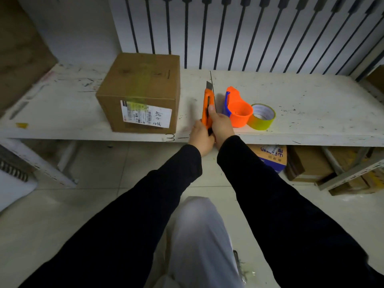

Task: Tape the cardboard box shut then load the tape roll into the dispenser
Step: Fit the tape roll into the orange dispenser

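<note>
Two black sleeves (270, 204) extended from near edge of view toward a white shelf board (291, 96); left hand (200, 138) wrapped around lower end of an orange utility knife (208, 107), fingers curled against the handle; right hand (221, 125) gripping same handle from the right, thumb (211, 110) laid along the slider, blade extended and pointing away. Just right of knife: orange-and-blue tape dispenser (236, 109) standing on shelf, touching a yellow-green tape roll (262, 117) lying beside it, not loaded. Left of knife, apart: cardboard box (141, 90), flaps closed, greenish tape strip over top seam, shipping label (146, 116) on near face. Behind: white wall with dark vertical bars (239, 34).
</note>
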Tool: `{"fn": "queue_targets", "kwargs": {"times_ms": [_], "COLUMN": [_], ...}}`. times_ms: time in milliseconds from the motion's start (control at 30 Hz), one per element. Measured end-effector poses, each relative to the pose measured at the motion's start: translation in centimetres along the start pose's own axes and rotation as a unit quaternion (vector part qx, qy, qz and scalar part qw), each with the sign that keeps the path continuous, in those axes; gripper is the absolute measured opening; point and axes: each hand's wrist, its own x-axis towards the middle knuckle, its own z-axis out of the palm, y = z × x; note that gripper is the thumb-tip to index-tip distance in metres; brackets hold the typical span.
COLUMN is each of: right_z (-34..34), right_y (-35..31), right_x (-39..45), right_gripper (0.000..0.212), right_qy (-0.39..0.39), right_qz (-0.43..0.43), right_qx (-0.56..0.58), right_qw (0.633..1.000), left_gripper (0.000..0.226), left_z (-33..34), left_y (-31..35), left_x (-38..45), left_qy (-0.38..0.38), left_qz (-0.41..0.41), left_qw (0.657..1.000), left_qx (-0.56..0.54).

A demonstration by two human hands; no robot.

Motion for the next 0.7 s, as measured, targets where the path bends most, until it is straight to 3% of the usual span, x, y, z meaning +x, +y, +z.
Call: {"fn": "queue_targets", "kwargs": {"times_ms": [233,500,700], "right_z": [0.8,1.6,1.2], "right_y": [0.0,-1.5,-1.2], "right_x": [-1.2,-3.1,-3.1], "right_gripper": [0.026,0.026,0.029], "right_qy": [0.01,-0.022,-0.024], "right_qz": [0.017,0.036,0.065], "right_qx": [-0.002,-0.027,-0.063], "right_qw": [1.0,0.999,0.996], "left_gripper": [0.049,0.047,0.041], "left_z": [-1.1,-2.3,-1.6], "left_y": [-0.4,-0.1,-0.4], "left_x": [-1.8,-2.3,-1.7], "left_qy": [-0.069,-0.056,-0.059], "left_qz": [0.016,-0.004,-0.013], "left_qw": [0.996,0.994,0.997], "left_qx": [-0.046,-0.094,-0.05]}}
